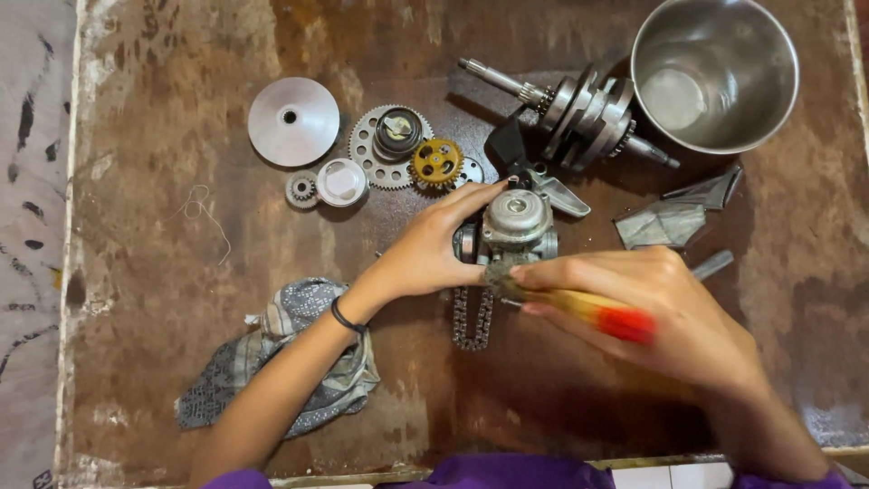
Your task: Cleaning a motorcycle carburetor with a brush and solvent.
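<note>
My left hand (433,249) rests on a small grey metal carburettor-like part (516,222) in the middle of the worn brown table (163,299), fingers along its left and top side. My right hand (665,308) grips a brush (579,303) with a yellow and red handle, its bristle end touching the lower front of the part. A short loop of metal chain (471,319) lies just below the part.
Behind lie a silver disc (293,121), a large toothed gear (389,145), a yellow gear (436,162), a small cap (341,182), a crankshaft (579,113) and a steel bowl (715,72). Grey metal pieces (670,222) lie at right. A patterned rag (281,362) lies at front left.
</note>
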